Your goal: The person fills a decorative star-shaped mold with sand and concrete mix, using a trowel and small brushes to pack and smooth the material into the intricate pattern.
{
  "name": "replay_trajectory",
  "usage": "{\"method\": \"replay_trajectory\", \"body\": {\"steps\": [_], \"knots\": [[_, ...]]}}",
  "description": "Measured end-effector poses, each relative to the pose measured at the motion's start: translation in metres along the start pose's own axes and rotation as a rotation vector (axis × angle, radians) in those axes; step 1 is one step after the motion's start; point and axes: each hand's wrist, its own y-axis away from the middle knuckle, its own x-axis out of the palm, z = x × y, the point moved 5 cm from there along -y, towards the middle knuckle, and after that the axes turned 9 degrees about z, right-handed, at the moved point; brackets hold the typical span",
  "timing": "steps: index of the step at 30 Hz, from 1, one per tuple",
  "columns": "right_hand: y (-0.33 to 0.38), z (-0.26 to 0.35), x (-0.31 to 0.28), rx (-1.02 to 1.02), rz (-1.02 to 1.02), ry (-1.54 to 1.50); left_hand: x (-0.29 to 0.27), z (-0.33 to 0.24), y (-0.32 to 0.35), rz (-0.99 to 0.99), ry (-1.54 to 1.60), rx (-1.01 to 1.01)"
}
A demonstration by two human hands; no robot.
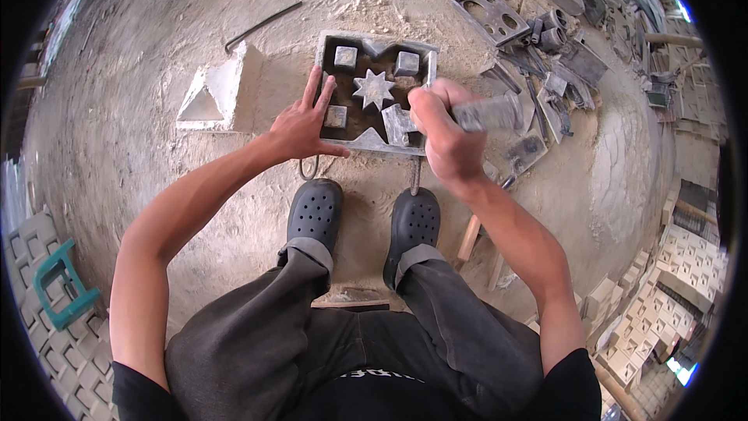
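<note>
Left hand (298,122) spread on mould (370,142); right hand (450,134) grasps blurred grey tool (492,114); mould seems unfilled, work early.

- 12 o'clock: shallow grey tray (432,62), raised star (374,90) at its middle.
- 11 o'clock: left hand (300,121), fingers spread, touching the tray's nine-o'clock rim.
- 1 o'clock: right hand (449,132), curled around a blurred grey tool (491,114).
- 10 o'clock: pale sloped block (222,82).
- 2 o'clock: jumbled dark pieces (580,65).
- 4 o'clock: stacked tan blocks (670,277).
- 8 o'clock: teal frame (76,308).

Floor (132,101) lies open left of a pale block (231,93); scattered scraps (549,35) crowd the way right of the mold (382,148).
</note>
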Motion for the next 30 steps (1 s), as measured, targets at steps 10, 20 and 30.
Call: {"method": "replay_trajectory", "body": {"steps": [10,20,30], "knots": [[-0.007,-0.019,0.010,-0.067,0.249,0.144,0.001,0.001,0.000,0.021,0.011,-0.018],[-0.016,-0.023,0.014,-0.131,0.217,0.144,-0.001,0.002,0.002,0.037,-0.002,-0.039],[-0.016,-0.027,0.015,0.042,0.227,-0.112,0.000,0.000,0.000,-0.007,-0.004,-0.016]]}}
